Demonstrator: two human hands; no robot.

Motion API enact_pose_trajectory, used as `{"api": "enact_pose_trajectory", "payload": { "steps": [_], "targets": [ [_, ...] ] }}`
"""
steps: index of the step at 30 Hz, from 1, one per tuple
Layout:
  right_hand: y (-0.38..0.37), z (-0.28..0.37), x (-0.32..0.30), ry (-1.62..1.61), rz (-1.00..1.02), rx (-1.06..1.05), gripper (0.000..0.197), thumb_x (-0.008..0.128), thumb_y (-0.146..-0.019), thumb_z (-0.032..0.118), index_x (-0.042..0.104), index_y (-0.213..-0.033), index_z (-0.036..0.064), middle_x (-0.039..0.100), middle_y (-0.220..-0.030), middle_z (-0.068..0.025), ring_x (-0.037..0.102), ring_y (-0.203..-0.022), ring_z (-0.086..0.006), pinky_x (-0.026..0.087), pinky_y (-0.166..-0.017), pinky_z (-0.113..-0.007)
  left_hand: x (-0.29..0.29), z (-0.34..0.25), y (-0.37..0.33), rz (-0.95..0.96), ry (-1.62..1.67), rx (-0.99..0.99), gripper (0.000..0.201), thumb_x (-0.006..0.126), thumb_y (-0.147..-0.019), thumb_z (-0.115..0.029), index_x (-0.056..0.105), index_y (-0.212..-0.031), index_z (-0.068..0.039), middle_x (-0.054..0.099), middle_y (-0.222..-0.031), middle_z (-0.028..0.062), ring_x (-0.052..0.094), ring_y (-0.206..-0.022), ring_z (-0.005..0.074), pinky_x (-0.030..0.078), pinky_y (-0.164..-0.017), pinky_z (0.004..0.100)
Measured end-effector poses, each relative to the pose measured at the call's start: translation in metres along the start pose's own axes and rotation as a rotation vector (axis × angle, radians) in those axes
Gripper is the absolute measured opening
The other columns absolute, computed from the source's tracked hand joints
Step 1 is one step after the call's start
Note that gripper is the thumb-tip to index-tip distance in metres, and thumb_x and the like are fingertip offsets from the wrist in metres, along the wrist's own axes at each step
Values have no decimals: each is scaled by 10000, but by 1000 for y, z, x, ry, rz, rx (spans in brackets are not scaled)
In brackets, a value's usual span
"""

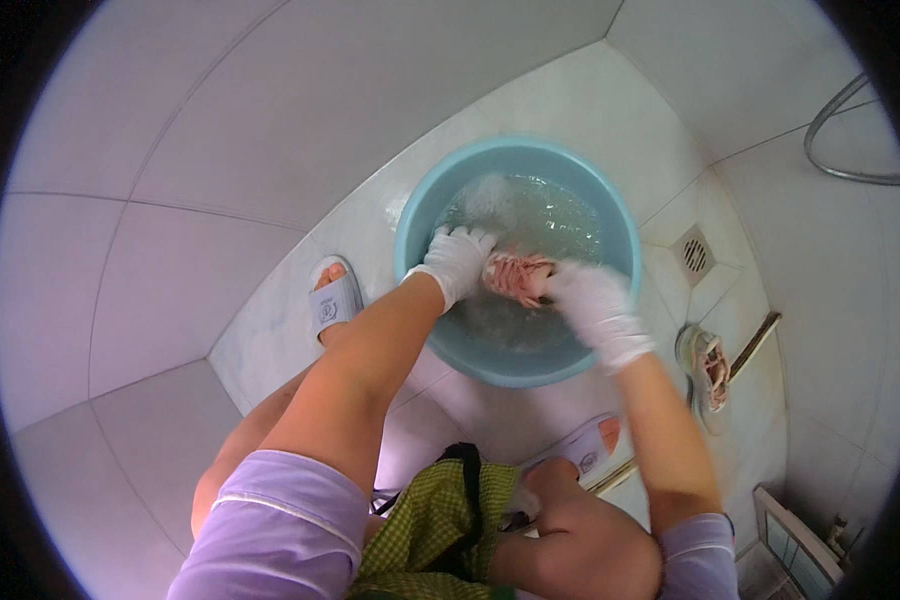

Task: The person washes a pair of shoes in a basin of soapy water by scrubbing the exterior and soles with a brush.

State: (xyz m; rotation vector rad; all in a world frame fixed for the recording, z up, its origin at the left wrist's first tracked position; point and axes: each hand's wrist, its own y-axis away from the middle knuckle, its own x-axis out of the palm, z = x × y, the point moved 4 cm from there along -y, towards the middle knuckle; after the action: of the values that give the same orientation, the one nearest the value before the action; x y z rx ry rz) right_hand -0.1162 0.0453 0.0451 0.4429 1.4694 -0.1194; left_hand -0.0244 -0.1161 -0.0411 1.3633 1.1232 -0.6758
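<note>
A round blue basin (417,338) of cloudy, foamy water stands on the tiled floor. Over the water, a wet shoe with pink laces (518,278) lies between my two white-gloved hands. My left hand (458,262) has its fingers curled round the shoe's left end. At the other end is my right hand (598,305), smeared by motion; its fingers and anything in them cannot be made out. Much of the shoe's body is hidden by the hands and the water.
A second shoe (712,370) rests on the floor right of the basin, near a round drain (694,254). My slippered feet (332,295) are beside and below the basin. Tiled walls rise close by, and a metal hose (820,140) hangs at the right.
</note>
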Motion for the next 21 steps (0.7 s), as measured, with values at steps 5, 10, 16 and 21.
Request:
{"api": "enact_pose_trajectory", "payload": {
  "steps": [5, 10, 16, 21],
  "targets": [
    [3, -41, -42, -214, 240, 92, 178, 546, -864, 220, 683, -832, 111, 655, -806, -157, 662, -794, -300, 527, -648, -405, -8, 6, 14, 57, 5, -46, 820, 785, -675, -360, 422, -1374, -130, 561, -1250, 90, 544, -1158, 275, 382, -1002, 447],
    [-5, 8, 2, -297, 86, 168, 210, 564, -865, 264, 687, -824, 99, 657, -810, -169, 655, -813, -333, 520, -688, -424, -8, 1, 5, 87, 9, -6, 848, 803, -653, -372, 422, -1371, -132, 557, -1255, 91, 540, -1167, 271, 365, -1027, 451],
    [-5, -57, -40, -189, 364, 148, 294, 582, -861, 357, 694, -836, 86, 677, -832, -163, 672, -788, -306, 526, -701, -424, -5, 8, 12, 94, 15, -54, 894, 826, -614, -419, 426, -1367, -152, 564, -1252, 96, 542, -1174, 285, 360, -1033, 465],
    [-16, 21, 2, -465, 110, 183, 232, 540, -852, 249, 689, -887, 74, 680, -870, -193, 667, -831, -346, 516, -727, -460, -20, 3, 9, 151, 6, -38, 869, 820, -619, -392, 439, -1352, -123, 591, -1200, 95, 562, -1140, 284, 381, -1007, 448]
  ]
}}
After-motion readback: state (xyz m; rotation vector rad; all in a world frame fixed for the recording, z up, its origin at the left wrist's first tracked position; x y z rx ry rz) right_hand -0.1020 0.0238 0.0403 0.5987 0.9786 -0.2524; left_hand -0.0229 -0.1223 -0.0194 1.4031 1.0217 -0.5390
